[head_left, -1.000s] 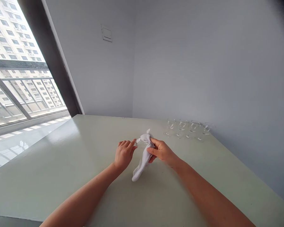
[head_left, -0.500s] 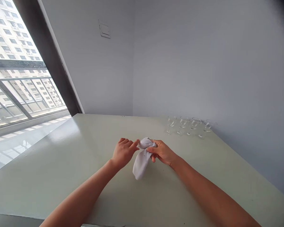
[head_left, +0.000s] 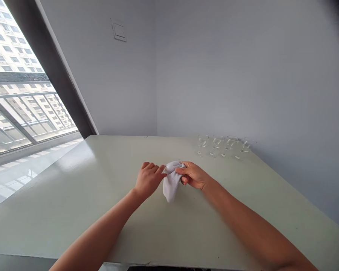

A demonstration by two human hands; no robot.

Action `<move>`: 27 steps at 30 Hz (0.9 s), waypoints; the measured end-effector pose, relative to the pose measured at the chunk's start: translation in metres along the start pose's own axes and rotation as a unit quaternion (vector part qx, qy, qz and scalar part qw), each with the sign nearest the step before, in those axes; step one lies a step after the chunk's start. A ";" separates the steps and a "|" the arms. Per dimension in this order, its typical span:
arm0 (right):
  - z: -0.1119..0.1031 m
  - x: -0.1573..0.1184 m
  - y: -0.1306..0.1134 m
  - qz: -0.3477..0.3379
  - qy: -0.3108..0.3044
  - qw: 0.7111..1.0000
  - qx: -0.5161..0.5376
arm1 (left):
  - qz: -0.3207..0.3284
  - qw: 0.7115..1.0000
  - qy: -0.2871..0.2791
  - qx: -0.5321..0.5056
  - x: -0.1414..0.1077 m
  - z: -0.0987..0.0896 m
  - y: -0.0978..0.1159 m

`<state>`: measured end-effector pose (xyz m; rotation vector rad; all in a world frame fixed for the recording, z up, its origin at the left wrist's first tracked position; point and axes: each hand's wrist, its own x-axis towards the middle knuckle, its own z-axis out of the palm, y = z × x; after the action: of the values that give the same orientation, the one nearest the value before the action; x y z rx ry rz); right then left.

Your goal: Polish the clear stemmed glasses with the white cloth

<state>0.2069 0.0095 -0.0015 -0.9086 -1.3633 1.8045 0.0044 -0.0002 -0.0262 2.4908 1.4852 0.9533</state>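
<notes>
Though rumpled, white cloth [head_left: 171,188] (against clear glass [head_left: 166,169]).

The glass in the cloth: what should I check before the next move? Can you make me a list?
1. Left hand has the glass: ok, fingertips at its exposed end.
2. Right hand grips the white cloth: ok.
3. Glass has no cracks: cannot tell, the cloth hides most of it.
4. Hanging end of the cloth is off the table: cannot tell from this angle.
5. Four other glasses upright: ok.
6. Those glasses apart from both hands: ok, they stand farther back, to the right.
</notes>
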 end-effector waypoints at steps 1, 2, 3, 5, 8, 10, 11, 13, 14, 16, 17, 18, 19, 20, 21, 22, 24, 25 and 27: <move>0.002 -0.001 -0.001 -0.004 -0.006 1.000 -0.005 | -0.013 1.000 -0.011 -0.011 0.000 -0.001 -0.001; 0.003 -0.004 -0.004 -0.015 -0.016 0.999 -0.029 | -0.033 0.998 -0.038 -0.047 0.001 -0.003 -0.003; 0.003 -0.008 -0.008 -0.026 -0.033 0.997 -0.066 | -0.054 0.989 -0.084 -0.105 0.002 -0.005 -0.004; -0.001 -0.017 -0.021 -0.029 -0.089 0.984 -0.150 | -0.081 0.943 -0.210 -0.246 0.003 -0.009 -0.004; -0.011 -0.024 -0.033 -0.002 -0.156 0.963 -0.219 | -0.080 0.875 -0.327 -0.349 0.004 -0.010 0.000; -0.016 -0.019 -0.029 0.001 -0.123 0.971 -0.206 | -0.075 0.927 -0.244 -0.274 0.002 -0.005 0.004; -0.017 -0.015 -0.024 -0.002 -0.091 0.979 -0.181 | -0.060 0.963 -0.169 -0.202 0.001 -0.002 0.005; -0.016 -0.006 -0.012 0.000 -0.036 0.994 -0.106 | -0.007 0.998 -0.023 -0.050 -0.002 0.004 0.006; -0.014 -0.002 -0.006 0.003 -0.024 0.997 -0.070 | 0.018 1.000 0.021 0.002 -0.003 0.005 0.005; -0.009 0.002 0.000 0.004 -0.025 0.999 -0.034 | 0.027 0.998 0.046 0.029 -0.003 0.006 0.002; -0.007 0.001 0.000 -0.003 -0.031 0.999 -0.040 | 0.004 0.999 0.041 0.003 -0.003 0.004 0.001; -0.006 -0.001 -0.002 -0.014 -0.039 0.997 -0.063 | -0.030 0.998 0.020 -0.048 -0.002 0.002 0.000; -0.006 -0.004 -0.006 -0.025 -0.050 0.994 -0.096 | -0.066 0.990 -0.023 -0.122 -0.001 0.000 -0.002; -0.007 -0.008 -0.012 -0.032 -0.068 0.988 -0.135 | -0.098 0.968 -0.087 -0.212 0.000 -0.003 -0.003; -0.009 -0.012 -0.017 -0.032 -0.090 0.981 -0.172 | -0.124 0.930 -0.162 -0.306 0.001 -0.005 -0.003; -0.011 -0.016 -0.023 -0.029 -0.111 0.973 -0.200 | -0.141 0.880 -0.234 -0.389 0.002 -0.007 -0.003; -0.017 -0.019 -0.029 -0.020 -0.140 0.964 -0.225 | -0.154 0.802 -0.320 -0.480 0.002 -0.006 -0.003; -0.018 -0.019 -0.029 -0.017 -0.138 0.965 -0.223 | -0.160 0.803 -0.314 -0.481 0.002 -0.005 -0.002; -0.019 -0.013 -0.024 -0.019 -0.100 0.976 -0.194 | -0.159 0.878 -0.211 -0.400 -0.001 0.000 -0.001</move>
<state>0.2329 0.0126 0.0191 -0.9060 -1.8944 1.6635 0.0040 -0.0002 -0.0270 1.6479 1.0126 0.6935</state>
